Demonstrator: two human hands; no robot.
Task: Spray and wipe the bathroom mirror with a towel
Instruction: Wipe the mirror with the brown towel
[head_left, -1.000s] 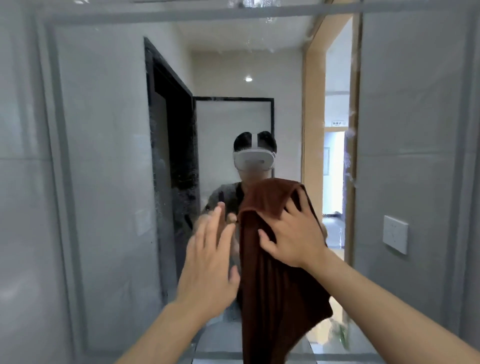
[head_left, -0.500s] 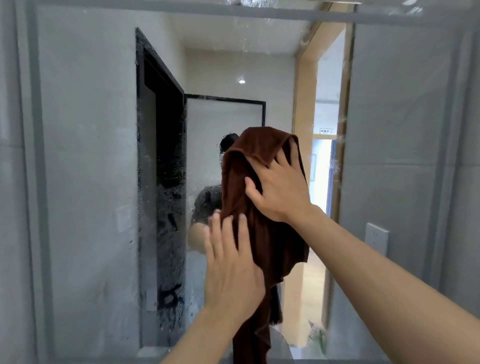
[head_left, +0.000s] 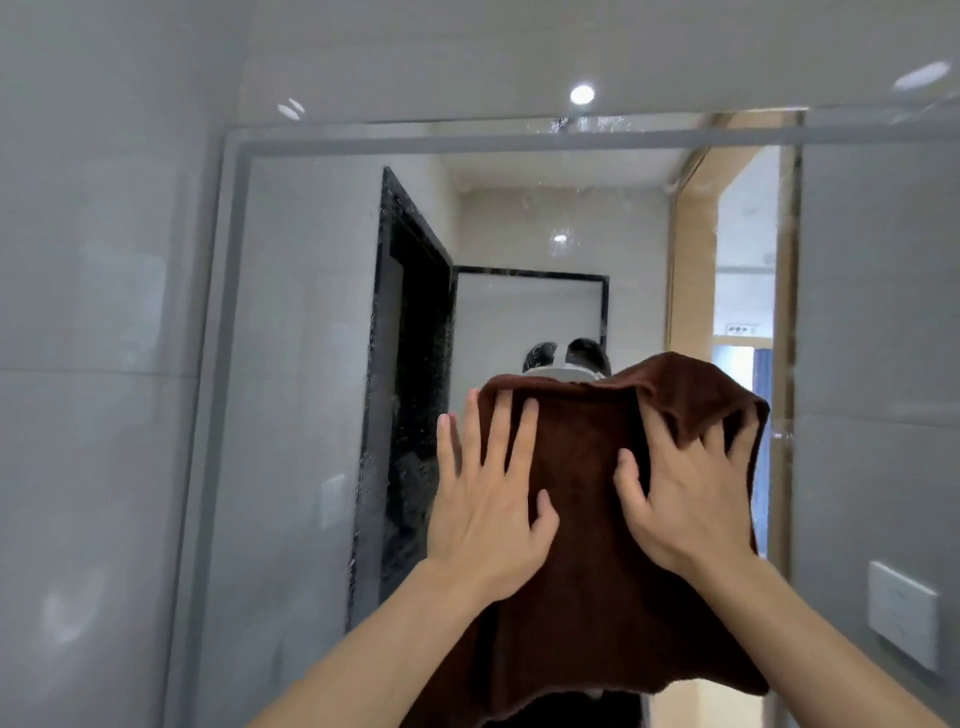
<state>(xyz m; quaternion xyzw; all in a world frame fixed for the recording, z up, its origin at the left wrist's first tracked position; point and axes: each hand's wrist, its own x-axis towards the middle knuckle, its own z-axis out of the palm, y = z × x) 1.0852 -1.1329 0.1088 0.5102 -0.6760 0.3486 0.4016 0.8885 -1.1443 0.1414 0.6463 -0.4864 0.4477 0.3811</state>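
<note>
A large wall mirror (head_left: 311, 364) fills the view, with water droplets along its top edge and down the dark door frame reflected in it. A dark brown towel (head_left: 587, 519) is spread flat against the glass at centre right and hangs down past the bottom of the frame. My left hand (head_left: 488, 499) presses the towel's left side with straight, spread fingers. My right hand (head_left: 680, 499) presses its upper right part, fingertips digging into a fold of the cloth. No spray bottle is in view.
Grey tiled wall (head_left: 93, 364) runs left of the mirror and above it. A white wall switch (head_left: 904, 616) shows at lower right. The mirror reflects a person with a headset, a black door frame and a wooden doorway.
Both hands and the towel have moved up the glass. My left hand has come onto the towel, which is now spread wider between the two hands. The view has tilted upward.
</note>
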